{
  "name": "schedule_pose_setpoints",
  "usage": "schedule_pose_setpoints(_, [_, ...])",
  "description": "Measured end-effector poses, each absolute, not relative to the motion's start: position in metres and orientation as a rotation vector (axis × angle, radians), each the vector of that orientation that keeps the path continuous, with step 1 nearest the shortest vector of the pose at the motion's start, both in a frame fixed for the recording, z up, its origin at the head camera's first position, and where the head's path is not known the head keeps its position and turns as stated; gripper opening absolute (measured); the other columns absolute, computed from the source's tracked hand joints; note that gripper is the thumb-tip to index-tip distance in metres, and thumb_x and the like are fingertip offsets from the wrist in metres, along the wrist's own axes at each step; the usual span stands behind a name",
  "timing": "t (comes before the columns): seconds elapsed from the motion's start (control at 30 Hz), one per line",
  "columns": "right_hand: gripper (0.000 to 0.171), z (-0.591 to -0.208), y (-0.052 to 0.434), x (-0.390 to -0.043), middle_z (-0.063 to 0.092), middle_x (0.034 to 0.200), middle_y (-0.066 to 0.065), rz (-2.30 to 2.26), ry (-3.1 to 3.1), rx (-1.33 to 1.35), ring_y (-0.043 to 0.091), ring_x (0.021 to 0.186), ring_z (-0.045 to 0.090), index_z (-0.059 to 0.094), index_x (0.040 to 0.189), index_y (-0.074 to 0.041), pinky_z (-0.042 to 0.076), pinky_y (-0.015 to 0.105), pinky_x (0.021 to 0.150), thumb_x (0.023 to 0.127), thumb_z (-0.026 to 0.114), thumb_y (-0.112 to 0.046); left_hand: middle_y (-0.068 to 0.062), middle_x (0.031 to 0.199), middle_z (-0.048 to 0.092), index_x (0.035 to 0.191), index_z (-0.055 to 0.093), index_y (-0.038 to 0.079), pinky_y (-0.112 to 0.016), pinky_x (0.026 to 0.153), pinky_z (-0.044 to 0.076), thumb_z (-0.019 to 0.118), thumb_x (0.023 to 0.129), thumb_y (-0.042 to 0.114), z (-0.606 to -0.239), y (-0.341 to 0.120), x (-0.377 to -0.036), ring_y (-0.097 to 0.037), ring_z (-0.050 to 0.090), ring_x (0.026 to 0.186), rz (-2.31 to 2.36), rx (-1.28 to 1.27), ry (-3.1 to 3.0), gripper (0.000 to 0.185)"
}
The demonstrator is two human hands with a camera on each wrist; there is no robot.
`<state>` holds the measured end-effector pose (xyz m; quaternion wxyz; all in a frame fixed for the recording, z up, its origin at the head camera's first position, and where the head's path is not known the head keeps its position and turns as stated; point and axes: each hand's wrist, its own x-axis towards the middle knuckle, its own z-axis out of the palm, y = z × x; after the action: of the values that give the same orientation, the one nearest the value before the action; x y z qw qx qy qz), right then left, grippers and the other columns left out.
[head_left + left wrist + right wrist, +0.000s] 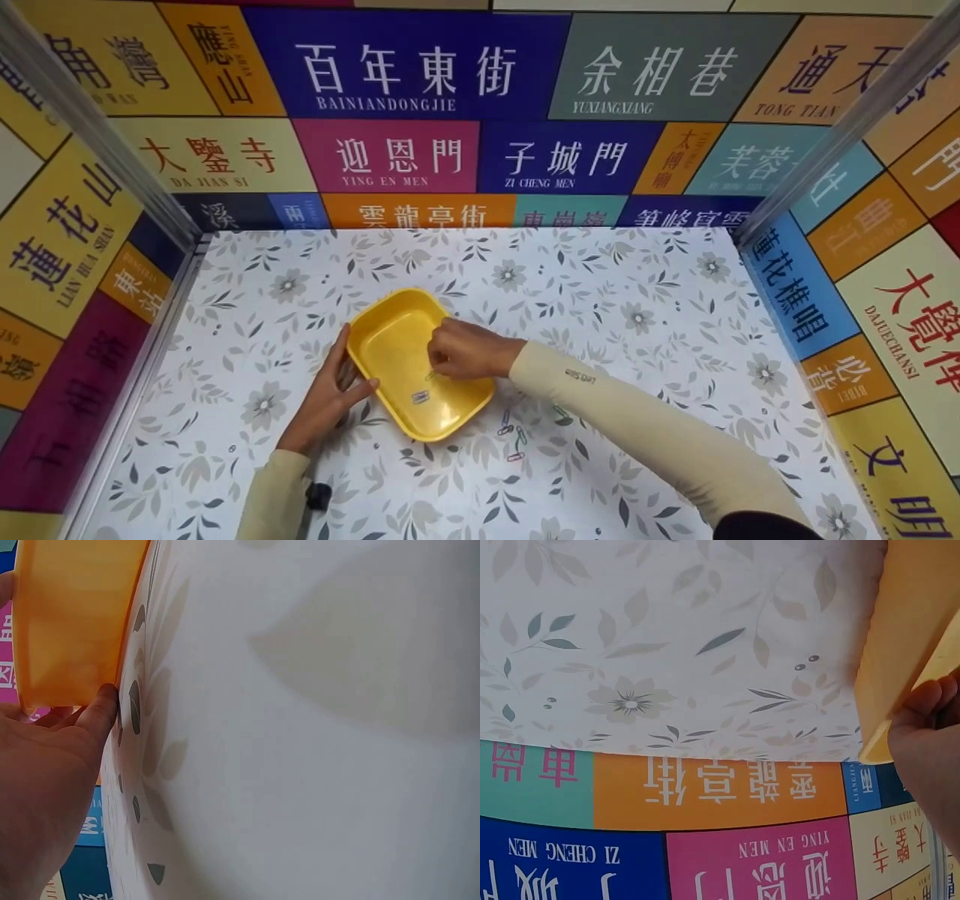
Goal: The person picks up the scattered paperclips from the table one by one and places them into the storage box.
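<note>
A yellow plastic basin point(375, 352) rests tilted on the patterned tabletop. My left hand point(330, 397) grips its left side, thumb near the rim and fingers along the outer wall. In the left wrist view that hand point(52, 787) is at the basin's wall point(75, 630). Inside the basin, my right hand point(469, 350) has its fingers curled and pinches a small greenish paper clip point(430, 376) at the fingertips. A small pale rectangular patch point(420, 397) lies on the basin floor. The right wrist view shows the thumb and fingers point(928, 699) together over the rim.
Several coloured paper clips lie on the table right of the basin, among them a red one point(515, 456), a blue one point(505, 420) and a green one point(561, 412). Printed panels point(405, 64) stand around the floral tabletop point(637, 352).
</note>
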<state>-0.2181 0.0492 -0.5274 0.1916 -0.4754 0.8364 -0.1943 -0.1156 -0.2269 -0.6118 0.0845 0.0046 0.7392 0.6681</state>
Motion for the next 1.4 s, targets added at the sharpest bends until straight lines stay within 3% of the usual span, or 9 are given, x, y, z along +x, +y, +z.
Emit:
schedule_pose_setpoints(0.17, [0.011,-0.525,0.043,-0.220,0.072,0.079,-0.001,-0.568,2.275,-1.266,0.015,0.072,0.061,0.084,0.095,-0.002,0.049,0.024,0.065,0.099,0.074,-0.002,0.002,0.186,0.007,0.180,0.001,0.024,-0.041,0.136,0.020,0.084,0.100,0.015,-0.612,-0.225,-0.116,-0.022,0.015,0.170,1.970,-0.039,2.204,0.115])
schedule_pose_setpoints(0.33, [0.012,-0.529,0.038,-0.217,0.070,0.076,-0.003,-0.532,2.293,-1.252,0.014,0.073,0.060,0.084,0.093,-0.004,0.048,0.024,0.067,0.100,0.074,-0.005,0.004,0.185,0.006,0.180,0.001,0.027,-0.041,0.137,0.019,0.085,0.100,0.019,-0.612,-0.225,-0.117,-0.020,0.014,0.170,1.953,-0.076,2.204,0.116])
schedule_pose_setpoints(0.67, [0.016,-0.539,0.030,-0.217,0.064,0.072,-0.002,-0.508,2.435,-1.297,0.018,0.074,0.055,0.079,0.084,-0.010,0.044,0.030,0.074,0.099,0.075,-0.009,0.001,0.186,0.006,0.180,0.000,0.023,-0.038,0.136,0.021,0.084,0.100,0.015,-0.612,-0.226,-0.116,-0.023,0.015,0.170,1.982,-0.042,2.190,0.116])
schedule_pose_setpoints(0.87, [0.011,-0.539,0.031,-0.220,0.070,0.086,0.005,-0.545,2.511,-1.347,0.024,0.085,0.057,0.085,0.093,-0.007,0.047,0.035,0.078,0.100,0.080,-0.014,0.000,0.185,0.009,0.180,0.000,0.022,-0.033,0.133,0.024,0.081,0.102,0.011,-0.613,-0.228,-0.115,-0.024,0.018,0.170,2.009,0.022,2.181,0.113])
schedule_pose_setpoints(1.07, [0.012,-0.536,0.038,-0.219,0.074,0.095,0.005,-0.554,2.517,-1.329,0.023,0.090,0.057,0.087,0.103,-0.007,0.048,0.034,0.082,0.102,0.076,-0.012,0.002,0.185,0.008,0.180,0.001,0.024,-0.033,0.133,0.024,0.081,0.102,0.013,-0.613,-0.228,-0.115,-0.022,0.016,0.170,1.992,0.015,2.201,0.112])
schedule_pose_setpoints(1.4, [0.012,-0.520,0.062,-0.217,0.076,0.102,0.004,-0.935,2.336,-1.043,0.023,0.099,0.064,0.084,0.109,-0.002,0.052,0.036,0.095,0.103,0.077,-0.009,0.004,0.185,0.009,0.180,0.001,0.025,-0.037,0.135,0.021,0.082,0.102,0.015,-0.613,-0.227,-0.115,-0.020,0.016,0.170,1.991,-0.014,2.193,0.113])
